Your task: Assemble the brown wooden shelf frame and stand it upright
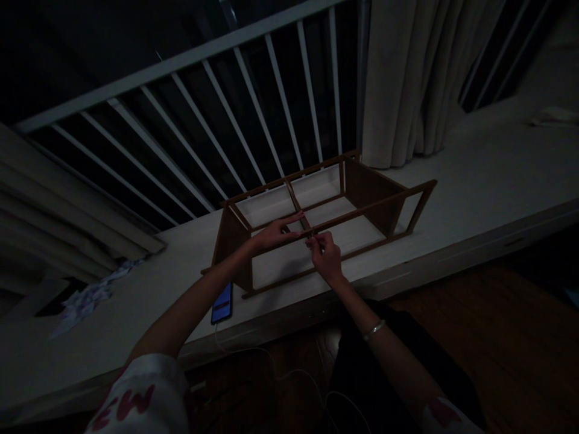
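Note:
A brown wooden rack frame (371, 184) lies on its side on a pale window ledge (474, 181). My left hand (275, 231) rests on the frame's middle crossbar with its fingers stretched out along the wood. My right hand (324, 253) is closed in a pinch at the joint where the middle bar meets the front rail; it seems to grip a thin tool or fastener that the dim light hides. A bracelet sits on my right wrist.
A lit phone (222, 303) lies on the ledge left of the frame, its white cable trailing to the wooden floor (497, 337). White window bars (235, 120) and pale curtains (407, 78) stand behind. Crumpled paper (90, 296) lies far left.

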`<state>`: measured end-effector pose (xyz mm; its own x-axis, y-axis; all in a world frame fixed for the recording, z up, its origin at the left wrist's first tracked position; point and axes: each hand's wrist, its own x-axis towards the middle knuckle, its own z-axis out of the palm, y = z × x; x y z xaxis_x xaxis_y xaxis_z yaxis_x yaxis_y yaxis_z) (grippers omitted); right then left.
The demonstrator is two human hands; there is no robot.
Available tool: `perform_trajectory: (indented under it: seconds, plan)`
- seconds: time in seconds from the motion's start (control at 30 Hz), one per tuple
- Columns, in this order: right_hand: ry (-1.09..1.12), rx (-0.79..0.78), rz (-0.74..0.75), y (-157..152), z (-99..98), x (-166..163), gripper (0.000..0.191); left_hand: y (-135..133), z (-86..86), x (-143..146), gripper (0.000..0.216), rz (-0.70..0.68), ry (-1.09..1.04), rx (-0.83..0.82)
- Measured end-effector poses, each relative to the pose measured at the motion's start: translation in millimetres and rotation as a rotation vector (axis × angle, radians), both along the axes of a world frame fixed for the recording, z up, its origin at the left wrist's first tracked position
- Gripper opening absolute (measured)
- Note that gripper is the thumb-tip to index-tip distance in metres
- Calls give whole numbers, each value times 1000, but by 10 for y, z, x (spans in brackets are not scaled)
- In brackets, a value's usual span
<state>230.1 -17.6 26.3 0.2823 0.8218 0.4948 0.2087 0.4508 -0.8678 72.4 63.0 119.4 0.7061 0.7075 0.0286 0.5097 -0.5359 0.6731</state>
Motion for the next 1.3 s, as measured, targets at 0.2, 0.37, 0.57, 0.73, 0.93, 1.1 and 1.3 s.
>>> perform_trajectory:
  seconds: [0.2, 0.37, 0.57, 0.73, 0.93, 1.1, 1.3]
  plan:
    - [-131, 3, -96, -38, 54, 78, 18, 37, -25, -8, 65, -15, 2, -3]
    - [-117, -31, -122, -32, 63, 103, 20, 64, -47, -19, 65, -19, 9, 14]
    - [31, -55, -31, -2, 69, 122, 27, 30, -36, -11, 66, -3, 8, -4]
    - [131, -79, 25, 37, 29, 145, 28, 22, -34, -9, 66, -3, 16, 8]
    - [64, -10, -124, 31, 16, 129, 29, 10, -24, -11, 64, 12, 19, 8]
    - [-49, 70, -170, 4, 34, 138, 38, 13, -23, -8, 64, 13, 3, 1]
    - [-229, 156, -151, -4, 18, 159, 19, 16, -17, -15, 65, 7, 1, -8]
